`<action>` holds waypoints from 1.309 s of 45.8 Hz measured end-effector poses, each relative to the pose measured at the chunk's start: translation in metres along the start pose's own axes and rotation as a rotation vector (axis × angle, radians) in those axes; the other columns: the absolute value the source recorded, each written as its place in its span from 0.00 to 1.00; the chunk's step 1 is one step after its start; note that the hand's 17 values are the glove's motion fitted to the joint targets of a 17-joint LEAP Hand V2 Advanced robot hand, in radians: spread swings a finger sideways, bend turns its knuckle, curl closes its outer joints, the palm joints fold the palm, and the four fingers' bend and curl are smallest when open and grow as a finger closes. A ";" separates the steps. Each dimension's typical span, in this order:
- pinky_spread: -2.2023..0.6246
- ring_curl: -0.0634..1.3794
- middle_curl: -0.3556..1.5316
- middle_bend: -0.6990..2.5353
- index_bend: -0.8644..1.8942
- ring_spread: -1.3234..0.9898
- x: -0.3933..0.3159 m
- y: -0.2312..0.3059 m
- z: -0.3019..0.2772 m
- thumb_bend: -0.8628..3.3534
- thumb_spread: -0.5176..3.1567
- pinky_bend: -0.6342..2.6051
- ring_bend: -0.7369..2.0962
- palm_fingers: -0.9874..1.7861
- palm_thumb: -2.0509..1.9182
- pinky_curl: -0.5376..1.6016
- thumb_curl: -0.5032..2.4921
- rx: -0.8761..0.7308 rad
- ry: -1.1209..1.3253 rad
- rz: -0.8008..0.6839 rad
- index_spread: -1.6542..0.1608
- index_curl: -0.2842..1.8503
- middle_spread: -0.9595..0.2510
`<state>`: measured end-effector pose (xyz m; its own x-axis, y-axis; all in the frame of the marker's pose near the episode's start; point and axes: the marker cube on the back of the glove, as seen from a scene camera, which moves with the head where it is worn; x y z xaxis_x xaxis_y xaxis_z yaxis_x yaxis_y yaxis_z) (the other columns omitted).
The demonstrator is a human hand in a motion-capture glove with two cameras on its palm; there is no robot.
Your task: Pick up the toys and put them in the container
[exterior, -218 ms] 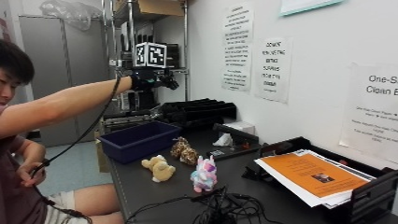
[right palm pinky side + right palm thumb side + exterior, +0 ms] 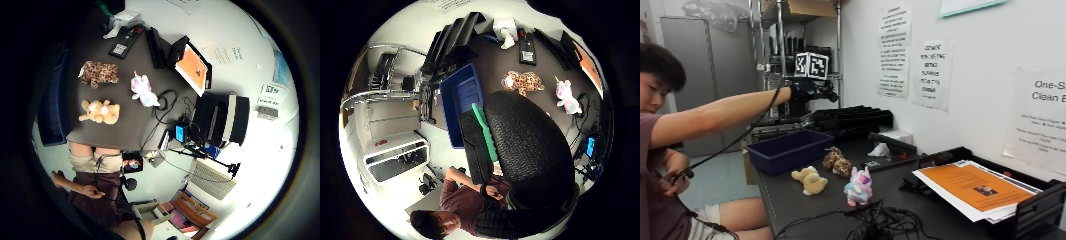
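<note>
Overhead, gloved right hand, toys below, "Clean" sign

A white wall carries printed notices (text too small to read). A metal shelving rack stands beside grey cabinets, with what may be a cardboard box on top. The floor looks pale.

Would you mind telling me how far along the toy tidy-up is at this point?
Nothing looks done: the blue container shows no toy inside. Nothing is in hand either; the gloved right hand is raised high above the table, holding nothing visible. All three toys are left on the table: the tan teddy, the spotted toy and the unicorn.
</note>
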<state>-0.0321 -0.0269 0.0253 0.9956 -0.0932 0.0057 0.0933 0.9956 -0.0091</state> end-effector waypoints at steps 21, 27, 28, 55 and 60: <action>0.77 0.18 0.31 0.27 0.34 0.52 0.036 -0.088 0.085 0.19 0.49 0.42 0.41 0.30 0.49 0.39 0.19 -0.175 -0.043 0.034 0.79 0.19 0.72; 0.77 0.19 0.32 0.27 0.34 0.52 0.024 -0.111 0.125 0.19 0.48 0.42 0.40 0.29 0.50 0.39 0.20 -0.237 -0.036 -0.003 0.79 0.19 0.74; 0.77 0.19 0.33 0.27 0.34 0.53 0.022 -0.114 0.133 0.19 0.48 0.42 0.40 0.28 0.50 0.39 0.20 -0.250 -0.032 -0.010 0.79 0.19 0.74; 0.73 0.26 0.36 0.33 0.51 0.42 0.000 -0.176 0.253 0.22 0.46 0.34 0.50 0.66 0.60 0.36 0.26 -0.129 0.051 0.005 0.75 0.25 0.60; 0.68 0.32 0.40 0.37 0.54 0.40 -0.004 -0.172 0.249 0.23 0.48 0.35 0.57 0.78 0.62 0.37 0.27 -0.132 0.006 0.004 0.73 0.28 0.55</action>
<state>-0.0538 -0.1953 0.2755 0.9960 -0.0893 -0.0008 0.0883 0.9861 -0.1410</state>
